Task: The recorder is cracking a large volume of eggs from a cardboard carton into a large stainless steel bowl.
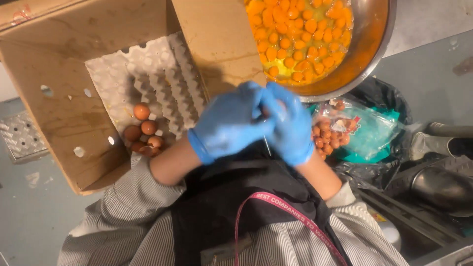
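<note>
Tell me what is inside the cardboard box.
The cardboard box holds a grey egg tray, mostly bare, with a few brown eggs at its near corner. Anything beneath the tray is covered.

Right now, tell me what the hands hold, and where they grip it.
Both gloved hands, left and right, close together around something small, mostly hidden. Only a brownish bit shows between the fingers, perhaps an egg; the exact grip cannot be told.

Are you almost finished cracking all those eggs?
Mostly. The metal bowl already holds many yolks. The left hand and right hand are closed together, seemingly around one egg. Only a few brown eggs remain on the tray in the cardboard box.
</note>
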